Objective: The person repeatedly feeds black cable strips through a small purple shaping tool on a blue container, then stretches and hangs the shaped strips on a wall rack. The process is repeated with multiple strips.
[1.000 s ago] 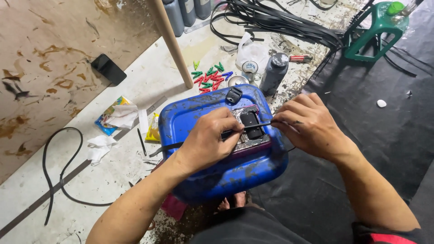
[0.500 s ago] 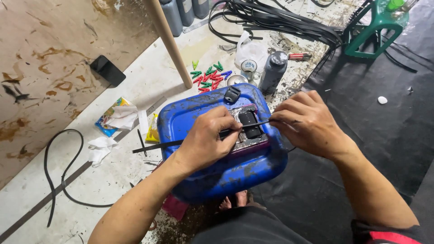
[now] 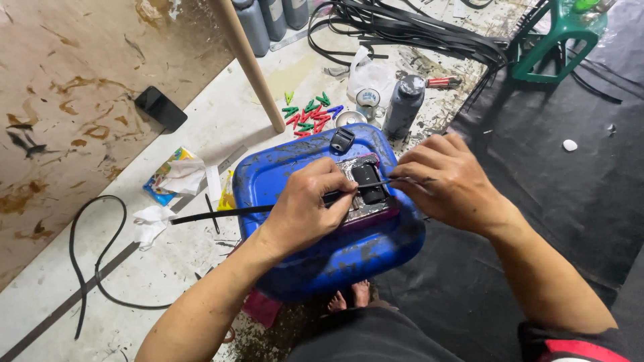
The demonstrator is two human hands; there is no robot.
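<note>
From the head view, our left hand (image 3: 305, 204) covers the near part of the black strip (image 3: 221, 212) and part of the small black piece (image 3: 369, 184) on the blue drum (image 3: 335, 258), so we cannot see how the strip meets that piece; the fingertips of our right hand (image 3: 446, 181) hide the strip's far end, and the drum's lower side is cut off by our lap. Our left hand is clenched over the strip, knuckles up, pressing it down on the drum's top. Our right hand pinches the thin end of the strip between thumb and forefinger just right of the black piece, the other fingers loosely curled. The strip runs left from under our left hand, off the drum and over the floor toward the tissue (image 3: 151, 221). Beyond the drum lie coloured pegs (image 3: 308, 114), a grey bottle (image 3: 404, 106) and a wooden pole (image 3: 251, 64). Against the frame a moment before, both hands keep their places on the drum and the strip lies much the same
</note>
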